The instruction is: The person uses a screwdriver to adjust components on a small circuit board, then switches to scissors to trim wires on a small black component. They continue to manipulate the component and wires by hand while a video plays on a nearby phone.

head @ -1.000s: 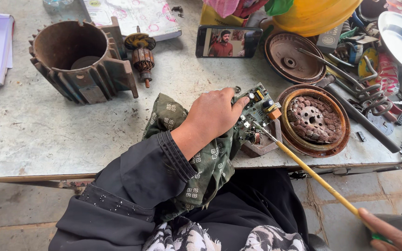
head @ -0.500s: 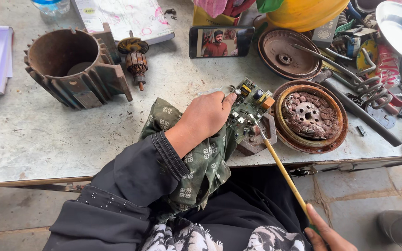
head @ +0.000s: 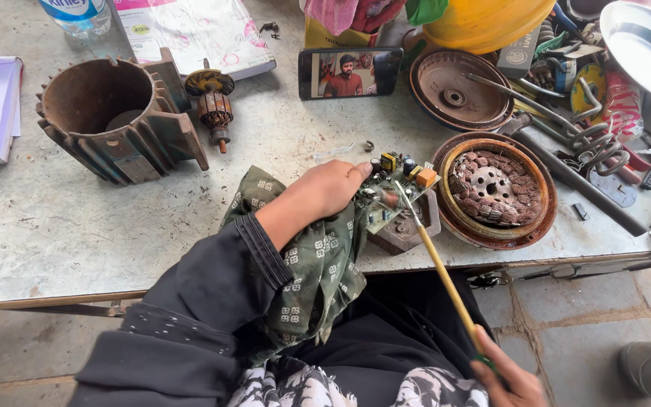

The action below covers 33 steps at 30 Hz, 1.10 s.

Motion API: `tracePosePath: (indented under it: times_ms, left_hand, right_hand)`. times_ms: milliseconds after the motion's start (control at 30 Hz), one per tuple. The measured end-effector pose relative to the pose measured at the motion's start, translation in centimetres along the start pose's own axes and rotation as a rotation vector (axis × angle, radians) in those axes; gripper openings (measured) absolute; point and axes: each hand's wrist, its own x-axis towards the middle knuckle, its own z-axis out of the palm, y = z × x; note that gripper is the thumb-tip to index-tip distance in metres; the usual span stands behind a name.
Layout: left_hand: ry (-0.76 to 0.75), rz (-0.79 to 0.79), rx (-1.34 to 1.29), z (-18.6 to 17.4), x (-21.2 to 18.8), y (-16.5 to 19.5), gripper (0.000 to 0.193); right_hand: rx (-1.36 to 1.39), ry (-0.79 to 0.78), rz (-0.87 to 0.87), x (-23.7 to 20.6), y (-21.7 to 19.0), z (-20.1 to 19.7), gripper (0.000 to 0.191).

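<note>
The left hand point(head: 324, 192) is laid palm-down over the near edge of a green circuit board point(head: 390, 190), the fingers curled onto it so that part of the board is covered. The right hand point(head: 508, 374) is seen only in part at the bottom edge of the view; its fingers are closed round the lower end of a thin yellow-handled brush point(head: 441, 272), whose tip is rested on the board. The board is propped on a small rusty metal block point(head: 408, 231) near the front edge of the grey worktable point(head: 62, 234). How firmly the board is pressed cannot be told, since the fingertips are hidden beneath the hand.

A patterned green cloth point(head: 314, 267) is draped over the left forearm and the table edge, so the wrist is concealed. Just right of the board, a round motor stator with copper windings point(head: 494, 187) is set, close beside the block. Behind it a rusty round cover plate point(head: 458, 88) is lying, partly overlaid by long metal tools point(head: 566, 132) that are tangled and hard to separate. A phone point(head: 349, 73) is propped behind the board with its screen lit. To the left a ribbed motor housing point(head: 114, 120) and a small armature point(head: 212, 107) are placed well apart from the hands. A steel bowl point(head: 646, 49) is cut off at the upper right corner.
</note>
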Motion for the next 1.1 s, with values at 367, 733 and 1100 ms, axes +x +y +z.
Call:
tracePosePath:
  times_ms: [367, 733, 1100]
  left_hand:
    - [0.114, -0.106, 0.028, -1.4, -2.6, 2.6, 0.058]
    - [0.207, 0.125, 0.042, -1.5, -3.3, 2.7, 0.048]
    - [0.245, 0.382, -0.007, -1.6, -3.2, 2.6, 0.035]
  right_hand:
    - [0.010, 0.004, -0.113, 3.5, 0.5, -1.0, 0.052]
    - [-0.536, -0.143, 0.069, 2.6, 0.2, -9.4, 0.048]
    - [-0.586, -0.346, -0.045, 6.3, 6.9, -20.3, 0.076]
